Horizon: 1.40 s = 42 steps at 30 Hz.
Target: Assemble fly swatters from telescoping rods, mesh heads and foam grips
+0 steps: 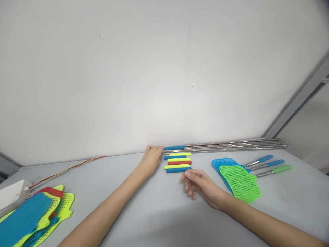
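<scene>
A row of metal rods [231, 144] with coloured foam grips lies along the wall at the back of the grey table [159, 206]. The grips [178, 162] are blue, yellow and red. My left hand [151, 160] reaches to the left ends of these grips. Its fingertips touch the end of the topmost blue grip [174, 148], and its thumb is spread apart with nothing held. My right hand [199, 185] rests on the table just in front of the nearest blue grip [177, 170]. Its fingers are loosely curled and empty.
Assembled fly swatters, a green one [240, 181] over blue ones [223, 164], lie at the right. A pile of loose swatter heads [38, 214] in blue, yellow and red lies at the front left beside a white box [11, 197]. A coloured cable [69, 168] runs along the back.
</scene>
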Available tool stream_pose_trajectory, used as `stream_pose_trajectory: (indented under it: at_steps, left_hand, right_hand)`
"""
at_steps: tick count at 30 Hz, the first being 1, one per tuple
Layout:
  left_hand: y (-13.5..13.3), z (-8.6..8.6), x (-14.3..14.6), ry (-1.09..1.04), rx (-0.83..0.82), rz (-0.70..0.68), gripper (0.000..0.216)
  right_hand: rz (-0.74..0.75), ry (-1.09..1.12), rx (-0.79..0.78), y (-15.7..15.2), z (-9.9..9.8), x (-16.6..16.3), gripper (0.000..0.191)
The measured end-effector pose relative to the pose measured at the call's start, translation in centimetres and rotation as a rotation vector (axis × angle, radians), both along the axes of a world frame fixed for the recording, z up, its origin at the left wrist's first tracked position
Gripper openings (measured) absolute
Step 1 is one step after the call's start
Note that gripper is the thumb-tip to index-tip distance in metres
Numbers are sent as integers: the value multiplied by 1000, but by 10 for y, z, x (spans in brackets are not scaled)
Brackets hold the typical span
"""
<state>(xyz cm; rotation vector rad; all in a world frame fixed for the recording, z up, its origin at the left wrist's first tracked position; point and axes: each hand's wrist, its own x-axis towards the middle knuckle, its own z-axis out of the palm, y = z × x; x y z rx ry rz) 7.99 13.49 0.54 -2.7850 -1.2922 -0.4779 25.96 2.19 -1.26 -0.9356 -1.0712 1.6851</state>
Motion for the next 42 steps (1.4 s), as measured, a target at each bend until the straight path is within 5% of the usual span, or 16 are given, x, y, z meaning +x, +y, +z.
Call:
stream_pose_trajectory:
  at_steps: [22, 29, 42]
  left_hand:
    - [-9, 12, 5, -242, 20, 15, 22]
    - [-7, 27, 1, -301, -53, 72, 27]
    - [-50, 54, -52, -276, -176, 148, 30]
  right_hand:
    - [-3, 10, 29, 0, -2, 0, 30]
    - [-4, 15, 44, 1, -2, 0, 31]
    - [-67, 100, 93, -3, 1, 0, 26]
